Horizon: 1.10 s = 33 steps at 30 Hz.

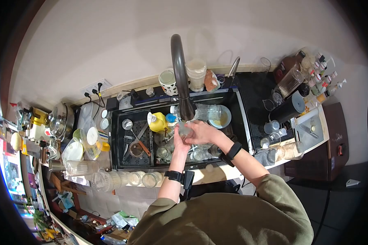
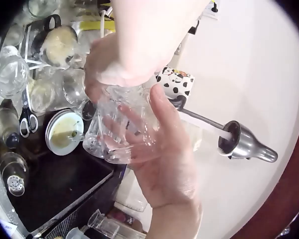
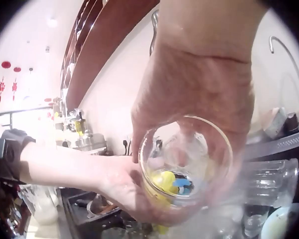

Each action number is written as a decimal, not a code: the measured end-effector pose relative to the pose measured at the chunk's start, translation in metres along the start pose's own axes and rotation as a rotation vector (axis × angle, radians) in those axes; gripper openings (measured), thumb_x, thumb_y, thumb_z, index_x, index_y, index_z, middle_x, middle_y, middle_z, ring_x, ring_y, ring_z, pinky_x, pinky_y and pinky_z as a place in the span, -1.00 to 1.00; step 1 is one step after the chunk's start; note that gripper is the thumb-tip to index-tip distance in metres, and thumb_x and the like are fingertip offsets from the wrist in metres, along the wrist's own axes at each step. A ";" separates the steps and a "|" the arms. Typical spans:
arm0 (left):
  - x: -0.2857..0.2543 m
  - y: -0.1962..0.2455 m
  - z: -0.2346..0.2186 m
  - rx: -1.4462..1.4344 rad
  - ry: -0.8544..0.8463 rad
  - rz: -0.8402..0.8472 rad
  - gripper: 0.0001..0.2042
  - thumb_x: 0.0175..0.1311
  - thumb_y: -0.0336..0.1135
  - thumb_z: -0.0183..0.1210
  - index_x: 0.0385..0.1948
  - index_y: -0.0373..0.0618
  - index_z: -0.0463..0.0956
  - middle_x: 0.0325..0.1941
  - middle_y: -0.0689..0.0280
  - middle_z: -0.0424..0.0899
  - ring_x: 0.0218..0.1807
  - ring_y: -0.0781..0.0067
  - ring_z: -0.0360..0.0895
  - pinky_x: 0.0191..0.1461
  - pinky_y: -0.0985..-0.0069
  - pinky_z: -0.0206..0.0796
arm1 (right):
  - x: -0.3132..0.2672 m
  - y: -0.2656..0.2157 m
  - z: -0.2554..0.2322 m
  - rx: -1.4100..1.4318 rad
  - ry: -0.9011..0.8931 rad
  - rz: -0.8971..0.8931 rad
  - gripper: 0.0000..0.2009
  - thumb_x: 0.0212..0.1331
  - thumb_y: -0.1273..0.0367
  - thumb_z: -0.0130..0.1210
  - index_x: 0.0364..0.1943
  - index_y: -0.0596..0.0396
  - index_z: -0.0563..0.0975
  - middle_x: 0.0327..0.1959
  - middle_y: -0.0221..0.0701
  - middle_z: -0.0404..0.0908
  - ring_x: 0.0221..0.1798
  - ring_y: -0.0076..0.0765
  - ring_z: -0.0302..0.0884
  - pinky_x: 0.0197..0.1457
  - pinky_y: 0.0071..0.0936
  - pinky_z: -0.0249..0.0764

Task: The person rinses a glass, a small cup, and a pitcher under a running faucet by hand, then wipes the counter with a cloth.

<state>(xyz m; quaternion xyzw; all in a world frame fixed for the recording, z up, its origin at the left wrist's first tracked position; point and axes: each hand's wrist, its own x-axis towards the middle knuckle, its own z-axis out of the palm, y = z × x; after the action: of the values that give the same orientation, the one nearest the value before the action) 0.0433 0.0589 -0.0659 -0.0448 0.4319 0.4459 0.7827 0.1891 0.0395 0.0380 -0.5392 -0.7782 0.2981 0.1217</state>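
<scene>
Over the sink [image 1: 243, 122], both hands hold a clear drinking glass [image 2: 124, 134] with a wet surface. My left hand [image 2: 167, 149] is curled round its side, the fingers showing through the glass and the thumb along the near side. My right hand [image 3: 194, 89] grips it from the other side, close to the round rim seen in the right wrist view. Just behind the hands in the head view stands the dark tap [image 1: 178, 61]. A yellow bottle [image 1: 156, 121] and a clear jar [image 1: 208, 112] are nearby in the sink.
Several glasses crowd the sink below the hands. A black drain tray [image 1: 120, 141] on the left holds a ladle [image 1: 127, 124] and other utensils. Stacked plates [image 2: 63, 132] sit in the sink. Glass jars [image 1: 104, 179] line the front edge; bottles [image 1: 319, 81] stand at the right.
</scene>
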 end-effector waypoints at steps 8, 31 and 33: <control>-0.007 -0.006 0.008 -0.039 -0.144 0.052 -0.55 0.20 0.17 0.14 -0.12 -0.01 0.50 -0.14 0.32 0.59 -0.15 0.27 0.53 -0.10 0.30 0.43 | -0.014 0.016 0.006 0.344 -0.013 0.243 -0.09 -0.14 -0.09 0.31 0.30 0.10 0.25 0.07 -0.04 0.51 0.01 0.00 0.55 0.09 -0.23 0.47; -0.035 -0.015 0.052 0.586 -0.188 0.731 -0.16 -0.17 -0.37 0.51 0.20 -0.25 0.17 0.11 0.19 0.46 0.13 0.40 0.43 0.23 0.41 0.29 | -0.037 0.058 0.035 0.570 0.044 0.128 -0.01 -0.30 0.18 0.53 0.29 0.12 0.17 0.13 -0.19 0.43 0.14 -0.29 0.43 0.06 -0.37 0.48; -0.036 -0.014 0.047 0.656 -0.211 0.846 -0.12 -0.20 -0.40 0.52 0.25 -0.24 0.15 0.13 0.21 0.44 0.17 0.37 0.41 0.27 0.38 0.25 | -0.029 0.058 0.040 0.547 0.061 0.113 -0.05 -0.30 0.20 0.53 0.26 0.11 0.20 0.16 -0.24 0.41 0.20 -0.27 0.40 0.15 -0.33 0.42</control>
<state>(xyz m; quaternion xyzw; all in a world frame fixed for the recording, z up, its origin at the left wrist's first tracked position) 0.0751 0.0480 -0.0155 0.4244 0.4479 0.5658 0.5470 0.2241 0.0141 -0.0245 -0.5379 -0.6334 0.4868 0.2693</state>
